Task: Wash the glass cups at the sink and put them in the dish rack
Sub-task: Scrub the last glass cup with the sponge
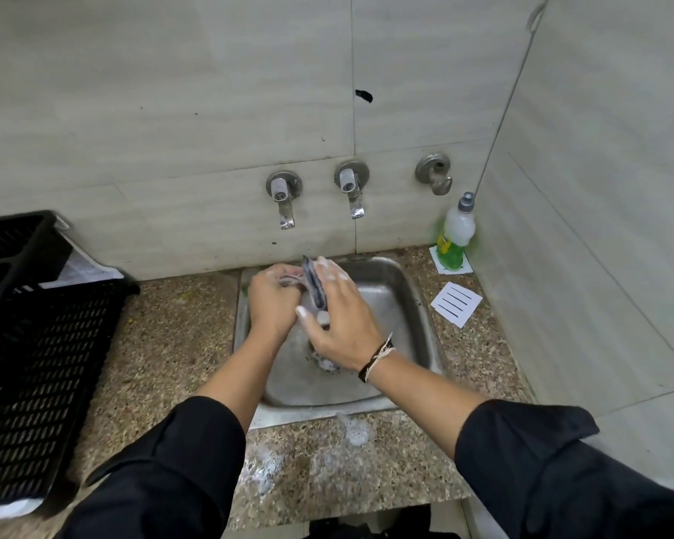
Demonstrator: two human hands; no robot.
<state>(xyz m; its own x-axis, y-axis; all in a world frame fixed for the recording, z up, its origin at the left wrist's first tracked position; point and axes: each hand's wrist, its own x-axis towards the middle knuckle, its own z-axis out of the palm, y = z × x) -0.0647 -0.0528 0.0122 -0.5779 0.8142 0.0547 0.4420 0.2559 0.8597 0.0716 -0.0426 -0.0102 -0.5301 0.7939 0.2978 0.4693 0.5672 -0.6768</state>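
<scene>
- Cup [288, 281] is gripped by curled left hand [272, 301] fingers over the sink [397, 305].
- Cloth [315, 284] is pressed by straight, soapy right hand [341, 324] fingers.

A soapy glass cup [315, 291] sits tilted between both hands over the sink [401, 305]; the black dish rack [36, 344] stands left of them.

Pale grey tiled walls [172, 110] meet in a corner on the right, a dark chip [364, 95] marking one tile. Three metal wall taps [351, 188] line up above a speckled granite countertop [164, 344]. Soft, even light throughout.
</scene>
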